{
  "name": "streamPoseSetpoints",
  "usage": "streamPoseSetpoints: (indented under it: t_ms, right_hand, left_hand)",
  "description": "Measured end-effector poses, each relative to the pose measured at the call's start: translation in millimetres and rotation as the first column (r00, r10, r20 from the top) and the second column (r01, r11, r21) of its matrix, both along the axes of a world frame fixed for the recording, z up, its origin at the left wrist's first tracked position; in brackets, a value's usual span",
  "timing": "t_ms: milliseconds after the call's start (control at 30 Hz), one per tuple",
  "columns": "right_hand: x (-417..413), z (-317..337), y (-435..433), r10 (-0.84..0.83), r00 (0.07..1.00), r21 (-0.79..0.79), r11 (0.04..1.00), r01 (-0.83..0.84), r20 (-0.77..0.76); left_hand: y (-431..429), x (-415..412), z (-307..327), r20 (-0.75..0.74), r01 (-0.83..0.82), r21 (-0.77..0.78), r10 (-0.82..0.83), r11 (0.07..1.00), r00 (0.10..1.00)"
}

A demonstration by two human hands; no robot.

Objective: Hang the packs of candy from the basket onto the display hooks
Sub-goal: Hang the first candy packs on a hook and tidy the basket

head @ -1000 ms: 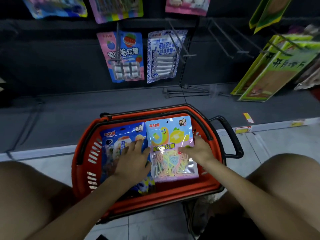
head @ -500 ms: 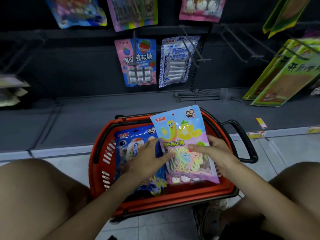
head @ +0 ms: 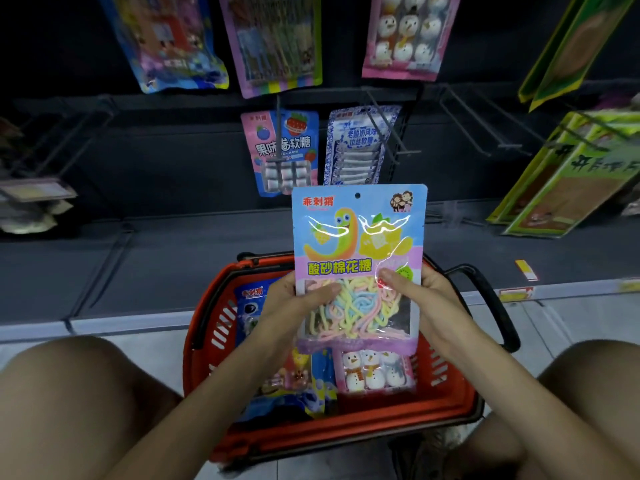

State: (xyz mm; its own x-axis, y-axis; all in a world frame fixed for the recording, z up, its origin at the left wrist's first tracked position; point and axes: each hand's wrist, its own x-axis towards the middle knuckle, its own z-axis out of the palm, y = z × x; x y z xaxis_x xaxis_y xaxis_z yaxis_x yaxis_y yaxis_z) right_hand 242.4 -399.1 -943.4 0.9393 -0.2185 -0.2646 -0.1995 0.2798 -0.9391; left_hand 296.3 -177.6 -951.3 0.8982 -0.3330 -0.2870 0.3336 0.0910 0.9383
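Observation:
A pastel candy pack [head: 358, 244] with coloured candy strings stands upright above the red basket [head: 446, 407]. My left hand [head: 294, 303] grips its lower left edge and my right hand [head: 415, 292] grips its lower right edge, thumbs on the front. Its hang hole is at the top. In the basket lie a blue pack [head: 251, 306] and a pink snowman pack [head: 374, 372]. An empty display hook [head: 388, 129] juts out beside two hung packs.
A pink-blue pack [head: 282, 150] and a blue-white pack [head: 356, 147] hang on the lower row. More packs hang above, and green packs [head: 568, 188] lean at the right. Bare hooks [head: 485, 126] stick out right of centre. My knees flank the basket on the tiled floor.
Both hands have lifted the pastel pack out of the basket and turned it upright facing me. The snowman pack beneath it has come into view.

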Motion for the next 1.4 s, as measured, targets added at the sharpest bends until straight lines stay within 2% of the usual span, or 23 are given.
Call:
streamPoseSetpoints:
  t_ms: [67, 200, 267, 400, 567, 767, 933, 1133, 1300, 1400]
  right_hand:
    - [2, 9, 4, 0.007, 0.999, -0.033, 0.999, -0.006, 0.033]
    - [0, 26, 14, 0.024, 0.995, -0.246, 0.969, 0.001, 0.1]
    - [-1, 33, 20, 0.024, 0.992, -0.301, 0.953, 0.014, 0.122]
    - [1, 59, 31, 0.005, 0.98, -0.354, 0.933, 0.067, 0.2]
    - [7, 103, 49, 0.008, 0.95, -0.401, 0.908, 0.125, 0.313]
    - [27, 160, 69, 0.06, 0.884, -0.494, 0.846, 0.201, 0.463]
    - [35, 212, 86, 0.099, 0.814, -0.515, 0.816, 0.263, 0.572]
    - [40, 296, 101, 0.143, 0.681, -0.565, 0.691, 0.45, 0.718]
    - [53, 351, 110, 0.191, 0.64, -0.592, 0.632, 0.501, 0.744]
    - [64, 376, 115, 0.198, 0.62, -0.588, 0.618, 0.522, 0.759]
  left_hand:
    - [2, 2, 7, 0.018, -0.036, 0.003, 0.036, 0.999, 0.999]
    - [8, 5, 20, 0.029, -0.09, 0.017, 0.09, 0.996, 0.996]
    - [12, 3, 28, 0.055, -0.113, 0.03, 0.111, 0.993, 0.992]
    - [19, -2, 55, 0.195, -0.138, 0.052, 0.125, 0.989, 0.973]
    - [33, 1, 95, 0.385, -0.213, 0.061, 0.174, 0.975, 0.906]
    - [52, 16, 145, 0.482, -0.281, 0.031, 0.232, 0.959, 0.845]
    - [61, 19, 212, 0.63, -0.357, -0.035, 0.298, 0.933, 0.717]
    - [68, 23, 299, 0.761, -0.415, -0.177, 0.391, 0.893, 0.518]
    - [75, 33, 349, 0.831, -0.431, -0.248, 0.419, 0.868, 0.366]
    - [80, 43, 373, 0.851, -0.433, -0.27, 0.424, 0.86, 0.31]
